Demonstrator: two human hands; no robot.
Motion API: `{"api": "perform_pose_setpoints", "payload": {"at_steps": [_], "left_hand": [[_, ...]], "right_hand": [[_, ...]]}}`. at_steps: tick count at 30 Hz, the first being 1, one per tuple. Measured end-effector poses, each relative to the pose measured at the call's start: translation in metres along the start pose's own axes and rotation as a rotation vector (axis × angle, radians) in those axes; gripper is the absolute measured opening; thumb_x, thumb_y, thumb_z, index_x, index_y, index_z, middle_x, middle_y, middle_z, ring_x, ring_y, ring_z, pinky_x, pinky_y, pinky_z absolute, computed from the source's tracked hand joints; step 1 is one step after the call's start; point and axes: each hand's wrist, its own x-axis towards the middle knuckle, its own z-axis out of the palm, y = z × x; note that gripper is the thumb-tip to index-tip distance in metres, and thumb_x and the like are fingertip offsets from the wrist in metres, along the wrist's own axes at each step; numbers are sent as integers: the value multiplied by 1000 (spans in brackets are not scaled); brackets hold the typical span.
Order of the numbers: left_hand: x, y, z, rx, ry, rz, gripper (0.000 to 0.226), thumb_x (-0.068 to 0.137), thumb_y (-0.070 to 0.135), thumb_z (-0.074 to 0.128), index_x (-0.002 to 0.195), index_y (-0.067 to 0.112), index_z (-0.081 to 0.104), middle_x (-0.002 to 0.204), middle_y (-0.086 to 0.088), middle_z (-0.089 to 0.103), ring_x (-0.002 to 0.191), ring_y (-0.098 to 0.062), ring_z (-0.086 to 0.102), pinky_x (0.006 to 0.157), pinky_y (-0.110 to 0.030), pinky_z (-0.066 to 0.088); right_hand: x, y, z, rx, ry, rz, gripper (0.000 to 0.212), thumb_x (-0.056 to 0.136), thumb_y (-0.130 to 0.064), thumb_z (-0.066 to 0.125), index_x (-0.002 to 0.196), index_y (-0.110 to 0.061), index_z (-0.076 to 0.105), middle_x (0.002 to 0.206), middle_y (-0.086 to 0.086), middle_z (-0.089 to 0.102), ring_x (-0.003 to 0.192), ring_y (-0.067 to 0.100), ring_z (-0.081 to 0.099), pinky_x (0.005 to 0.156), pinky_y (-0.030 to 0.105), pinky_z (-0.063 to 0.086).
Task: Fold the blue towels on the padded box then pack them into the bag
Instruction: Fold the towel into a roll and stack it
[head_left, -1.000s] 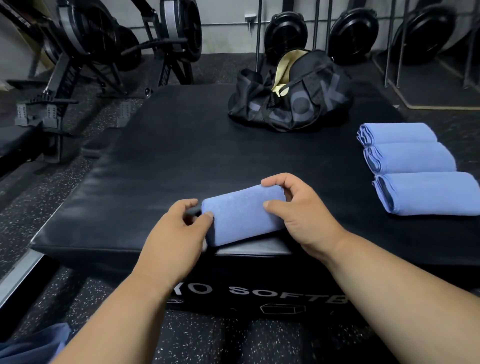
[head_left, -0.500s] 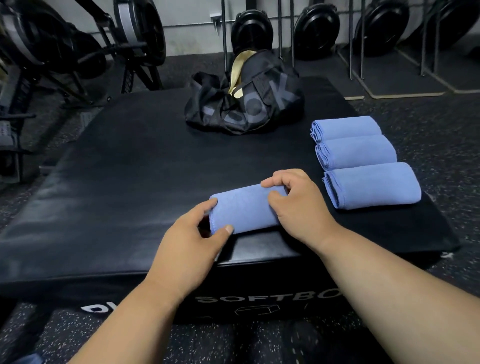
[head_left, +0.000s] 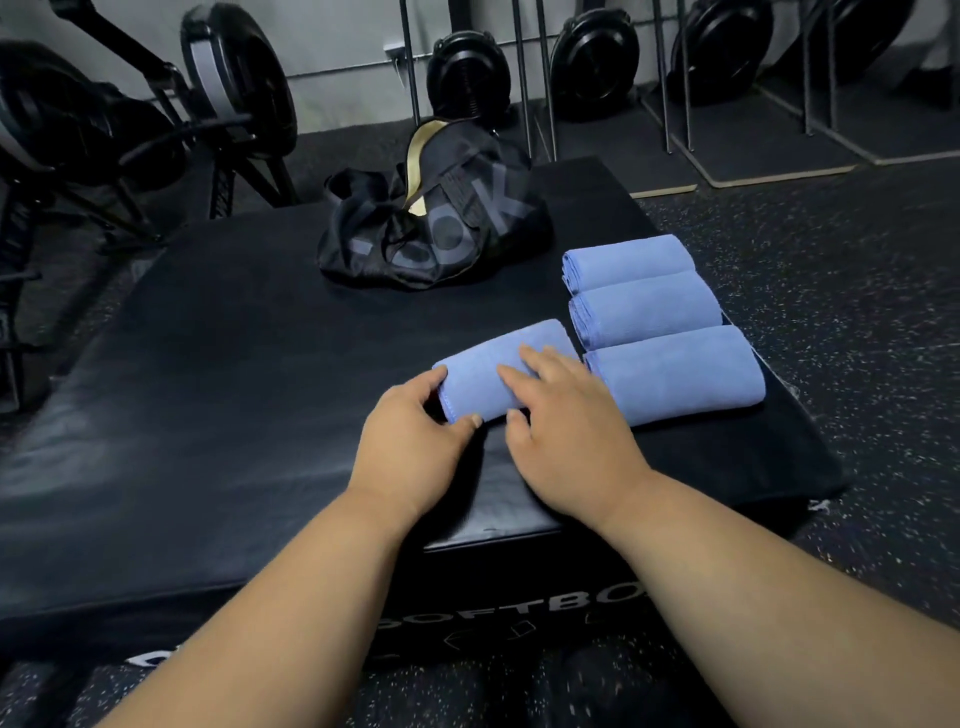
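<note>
Blue, soft folded towel (head_left: 498, 371) on padded box (head_left: 218, 374), just beside three stacked-up neighbours (head_left: 670, 374): left hand (head_left: 415, 441) pinching its near end, right hand (head_left: 566, 415) flat on top. Best pressed evenly, edges squared, before going to duffel bag (head_left: 431, 228).

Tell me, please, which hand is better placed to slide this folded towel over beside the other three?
The right hand, probably. It lies flat on the folded blue cloth towel, on the side nearer the three stacked blue towels. The left hand only pinches the towel's far end.
</note>
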Motion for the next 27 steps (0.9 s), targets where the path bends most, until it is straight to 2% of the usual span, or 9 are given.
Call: {"api": "perform_pose_setpoints", "payload": {"at_steps": [4, 6, 7, 10, 15, 21, 23, 25, 27], "left_hand": [[26, 13, 4, -61, -40, -52, 44, 85, 27, 82, 127, 33, 68, 100, 22, 71, 81, 8, 67, 83, -14, 49], [38, 20, 1, -276, -82, -198, 17, 82, 32, 78, 94, 24, 69, 83, 10, 69, 71, -12, 66, 79, -28, 52], [44, 22, 0, -394, -97, -261, 20, 80, 35, 75, 87, 18, 66, 81, 0, 66, 75, -21, 63, 79, -34, 51], [62, 23, -3, -566, -70, -417, 28, 84, 32, 73, 98, 8, 74, 99, -15, 77, 84, -23, 70, 76, -34, 57], [72, 35, -4, -586, -170, -513, 13, 97, 26, 65, 104, 17, 69, 90, 4, 69, 47, -8, 58, 46, -18, 42], [66, 34, -2, -315, -309, -545, 34, 85, 53, 68, 97, 20, 67, 85, -3, 63, 58, -15, 49, 53, -28, 34], [67, 33, 3, -343, -238, -497, 35, 87, 49, 74, 105, 19, 74, 98, -2, 74, 78, -19, 65, 71, -33, 53], [68, 35, 8, -444, -204, -451, 28, 94, 36, 74, 114, 17, 74, 112, -4, 77, 97, -23, 71, 90, -39, 59], [68, 38, 11, -556, -214, -426, 19, 99, 25, 67, 116, 17, 72, 113, -5, 77, 96, -20, 70, 81, -37, 58]], "right_hand": [[2, 10, -1, 6, -41, 25, 60, 96, -23, 44, 155, -17, 47, 169, 11, 32, 157, 33, 25, 128, 47, 22], [4, 12, -2, 27, -58, 33, 66, 91, -25, 36, 156, -17, 47, 169, 11, 31, 157, 34, 25, 127, 48, 25], [5, 13, -2, 28, -69, 33, 70, 88, -26, 33, 156, -17, 46, 169, 11, 31, 157, 34, 25, 126, 49, 26], [4, 13, -5, 23, -98, 38, 75, 86, -27, 28, 160, -20, 40, 171, 8, 26, 158, 32, 21, 126, 46, 25], [5, 16, -6, 32, -82, 28, 67, 94, -21, 39, 161, -20, 39, 171, 8, 27, 157, 31, 22, 127, 43, 22], [3, 17, -5, 57, -57, 23, 70, 87, -21, 36, 156, -19, 47, 168, 9, 35, 154, 32, 29, 125, 44, 27], [2, 17, -4, 77, -51, 24, 71, 85, -22, 35, 155, -19, 49, 167, 10, 36, 154, 33, 30, 125, 45, 27], [2, 16, -4, 83, -48, 25, 72, 84, -22, 33, 155, -19, 50, 167, 10, 36, 154, 33, 31, 125, 45, 28], [1, 16, -4, 98, -33, 24, 72, 84, -22, 34, 153, -19, 53, 166, 10, 38, 153, 34, 33, 125, 45, 29]]}}
